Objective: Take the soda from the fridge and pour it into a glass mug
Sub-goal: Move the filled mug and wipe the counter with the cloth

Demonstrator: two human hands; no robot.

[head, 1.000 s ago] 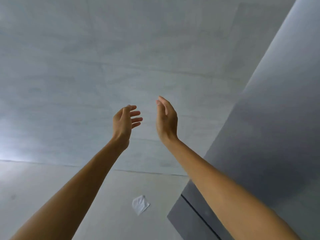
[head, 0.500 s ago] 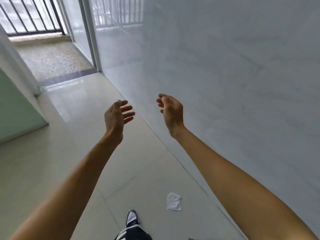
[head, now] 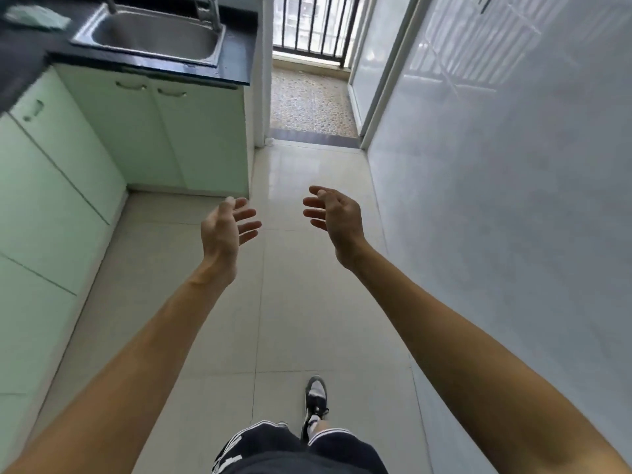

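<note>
My left hand (head: 225, 230) and my right hand (head: 337, 217) are both stretched out in front of me over the tiled floor, palms turned toward each other, fingers spread, with nothing in either. No soda, fridge or glass mug shows in the head view.
Pale green cabinets (head: 160, 131) with a black countertop (head: 236, 78) and a steel sink (head: 154, 39) stand at the left. A glossy white tiled wall (head: 513, 200) runs along the right. Ahead, a doorway opens onto a balcony with a black railing (head: 314, 25). My shoe (head: 316, 396) is on the floor.
The view has swung left, from the white wall to the kitchen floor, cabinets and sink. Both hands stay raised and empty, a little farther apart.
</note>
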